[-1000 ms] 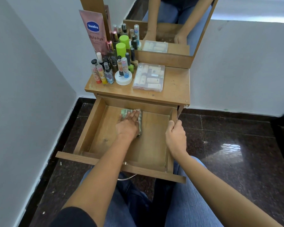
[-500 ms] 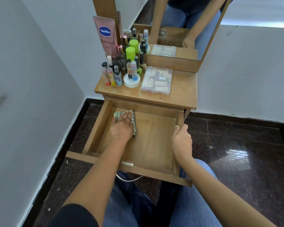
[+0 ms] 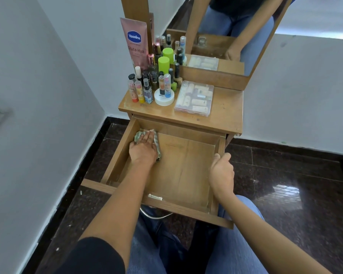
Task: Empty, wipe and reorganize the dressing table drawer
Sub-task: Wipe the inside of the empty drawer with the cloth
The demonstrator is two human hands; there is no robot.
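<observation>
The drawer stands pulled out from under the dressing table's front edge, and it is already emptied: bare wood, nothing inside but my cloth. I judge the wiping about half done, and the restocking not yet begun. The bottles, the Vaseline tube and the clear plastic box all wait on the tabletop, bottles toward its back-left corner. My left hand lies flat, fingers together, pressing the cloth into the drawer's back-left corner. My right hand curls over the drawer's right wall, steadying it. Half a second ago the cloth sat farther from the left wall; it has since slid into the corner.
</observation>
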